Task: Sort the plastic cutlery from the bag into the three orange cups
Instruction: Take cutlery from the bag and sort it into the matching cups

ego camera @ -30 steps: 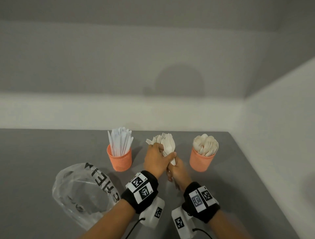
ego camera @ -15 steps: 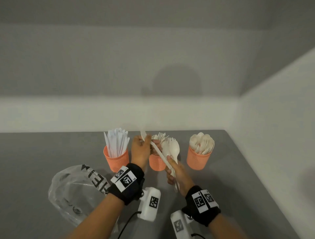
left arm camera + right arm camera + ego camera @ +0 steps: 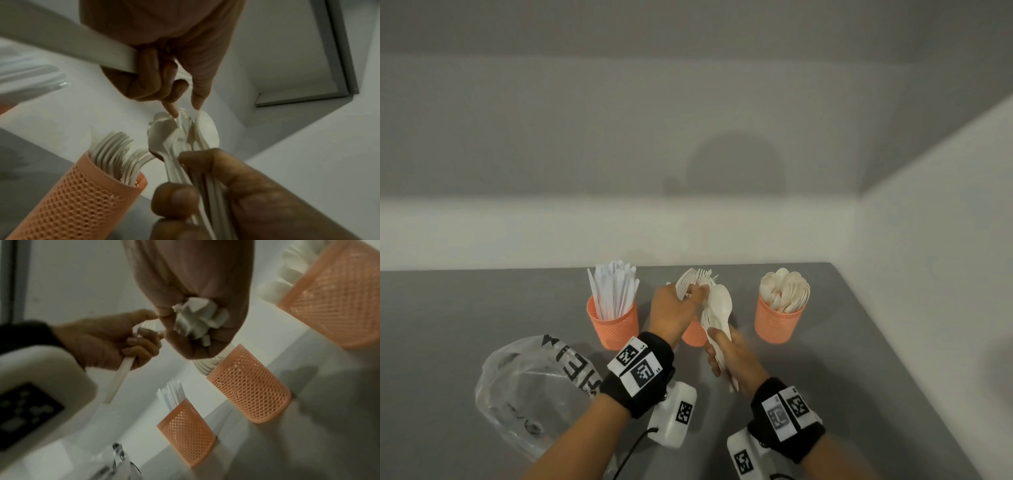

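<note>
Nearest us on the left, the clear bag (image 3: 530, 387) lies slumped on the grey table (image 3: 876, 359), and we can't make out any cutlery left inside. Just beyond, our right hand (image 3: 736, 356) is fisted round a bundle of spoons (image 3: 719, 308), bowls up, handle ends poking out below. Our left hand (image 3: 671, 313) grips one white piece (image 3: 121, 374) in its curled fingers while finger and thumb reach into that bundle. Farther back stand the three orange cups: knives in the left cup (image 3: 613, 323), forks in the middle cup (image 3: 82, 199) right behind our hands, spoons heaped in the right cup (image 3: 779, 320). We'd say it's nearly done, with only this handful left to sort.
</note>
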